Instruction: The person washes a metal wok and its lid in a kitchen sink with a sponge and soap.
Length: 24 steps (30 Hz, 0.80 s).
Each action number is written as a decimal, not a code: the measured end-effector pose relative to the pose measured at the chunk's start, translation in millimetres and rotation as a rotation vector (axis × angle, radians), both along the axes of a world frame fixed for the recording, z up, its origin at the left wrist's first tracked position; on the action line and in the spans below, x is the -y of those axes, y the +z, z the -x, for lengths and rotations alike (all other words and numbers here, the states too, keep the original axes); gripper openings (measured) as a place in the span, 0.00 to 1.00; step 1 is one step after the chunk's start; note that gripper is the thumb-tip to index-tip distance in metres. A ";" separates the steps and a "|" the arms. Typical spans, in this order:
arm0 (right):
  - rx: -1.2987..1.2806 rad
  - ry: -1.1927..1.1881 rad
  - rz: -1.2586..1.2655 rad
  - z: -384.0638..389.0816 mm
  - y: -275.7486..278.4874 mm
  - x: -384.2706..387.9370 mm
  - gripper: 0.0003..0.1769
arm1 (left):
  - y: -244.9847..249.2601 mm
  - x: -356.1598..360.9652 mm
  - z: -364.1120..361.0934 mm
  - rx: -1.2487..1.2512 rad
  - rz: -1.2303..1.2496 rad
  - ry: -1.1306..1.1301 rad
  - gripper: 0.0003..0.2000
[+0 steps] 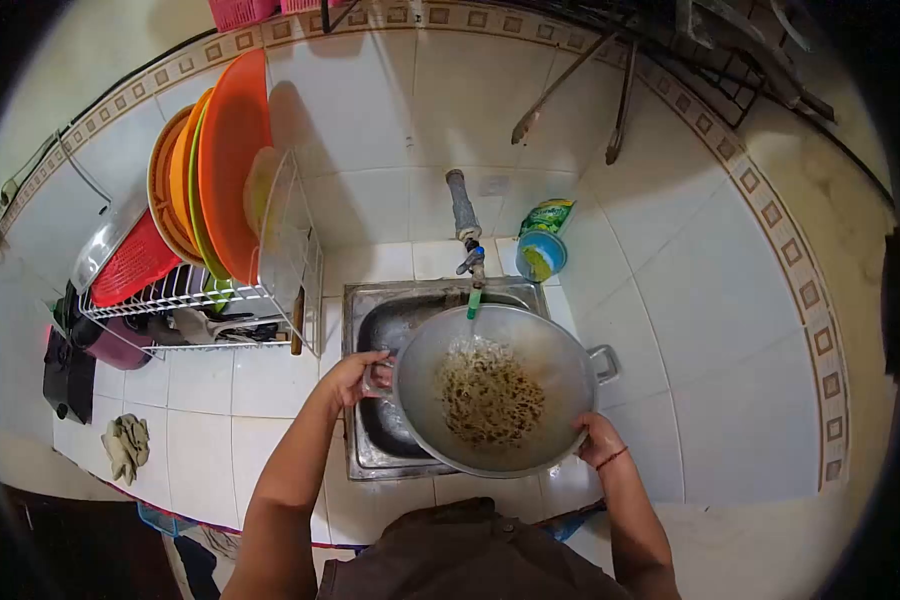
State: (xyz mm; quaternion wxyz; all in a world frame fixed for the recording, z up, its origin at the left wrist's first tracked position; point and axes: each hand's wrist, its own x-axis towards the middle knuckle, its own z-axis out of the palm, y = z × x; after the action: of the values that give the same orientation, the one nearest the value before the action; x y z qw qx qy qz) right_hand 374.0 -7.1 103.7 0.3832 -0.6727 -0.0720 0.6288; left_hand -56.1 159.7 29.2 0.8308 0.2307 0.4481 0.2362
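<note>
A large grey metal wok (420, 400) with two loop handles is held over the sink (375, 425), under the tap (472, 262). Dark brown speckled bits, wet and clustered, lie in its bottom; their kind I cannot make out. Water appears to splash at their upper edge, below the tap's green nozzle (474, 303). My left hand (358, 378) is closed around the wok's left handle. At the lower right, my right hand (599, 439) grips the rim, its fingers partly hidden beneath. The right handle (604, 364) stands free of my hand.
On the left, a white dish rack (305, 240) holds orange and green basins (238, 170) and a red basket (135, 270). A crumpled cloth (126, 447) lies on the tiled counter. Behind the wok's right side are a blue bowl (553, 243) and a green packet (547, 215).
</note>
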 end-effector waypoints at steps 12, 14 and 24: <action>0.776 0.312 -0.278 11.1 -80.2 -67.8 0.36 | 78.0 87.6 10.0 0.261 -0.014 0.087 0.47; 1.021 0.415 -0.343 29.7 -84.6 -73.9 0.41 | 75.7 102.8 2.9 0.247 0.022 0.191 0.49; 1.467 1.412 -0.159 152.3 -90.7 -122.8 0.42 | 61.8 149.8 -21.1 0.268 -0.059 0.382 0.49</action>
State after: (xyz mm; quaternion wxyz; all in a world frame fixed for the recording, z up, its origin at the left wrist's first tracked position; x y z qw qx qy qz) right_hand 221.8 115.6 13.1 -0.1699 -0.6688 -0.7105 0.1378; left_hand -35.0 9.9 91.0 0.8160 0.1324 0.3621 0.4307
